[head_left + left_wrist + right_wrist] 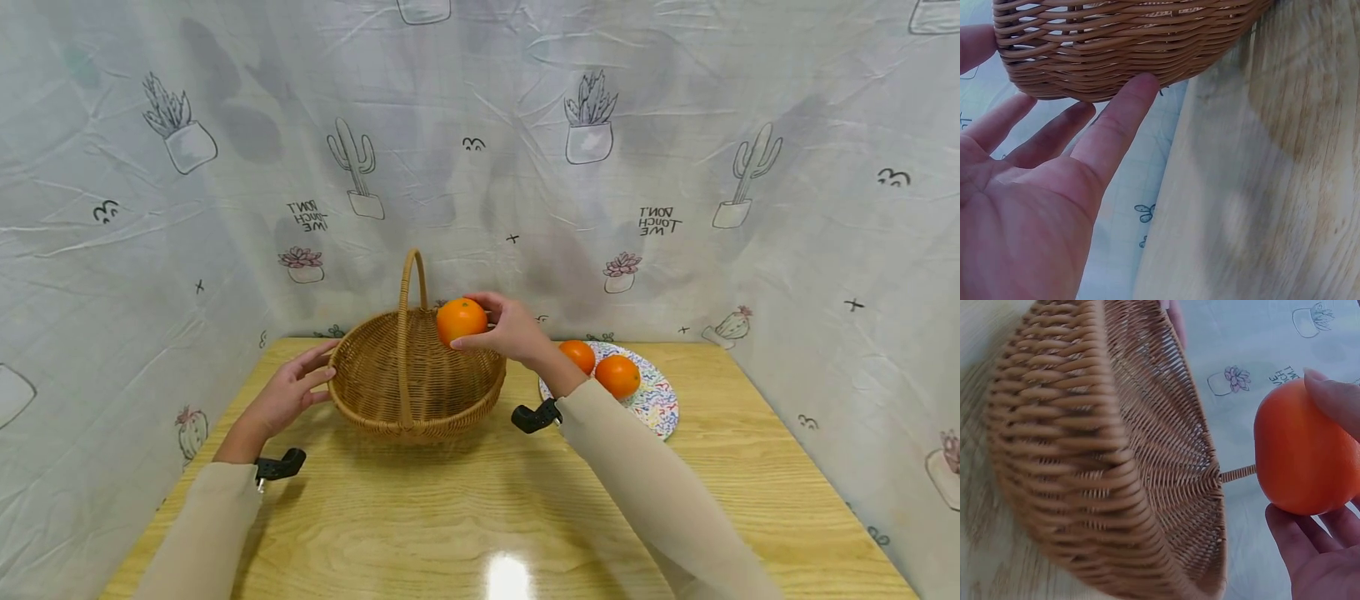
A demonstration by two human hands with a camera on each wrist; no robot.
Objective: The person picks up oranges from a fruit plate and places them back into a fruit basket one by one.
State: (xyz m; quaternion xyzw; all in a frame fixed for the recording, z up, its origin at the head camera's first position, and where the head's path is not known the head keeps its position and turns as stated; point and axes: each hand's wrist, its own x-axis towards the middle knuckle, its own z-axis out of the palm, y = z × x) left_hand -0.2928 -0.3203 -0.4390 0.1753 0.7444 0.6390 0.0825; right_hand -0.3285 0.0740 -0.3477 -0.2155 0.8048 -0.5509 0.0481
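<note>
My right hand (517, 333) holds an orange (461, 322) between thumb and fingers, above the right side of the wicker basket (360, 421). In the right wrist view the orange (1304, 450) looks smooth and rounded, beyond the basket's rim (1141, 487). My left hand (288, 392) touches the basket's left rim, its fingers fairly straight. In the left wrist view those fingers (1116, 128) meet the woven outer wall (1129, 50). The basket stands tilted, its opening facing me, and the inside that shows holds nothing. Its arched handle (405, 333) rises over the middle.
A speckled plate (660, 408) lies to the right of the basket, partly behind my right forearm. Two oranges sit on it, a near one (618, 377) and a far one (577, 356). Printed cloth (480, 167) hangs around the wooden table (420, 517).
</note>
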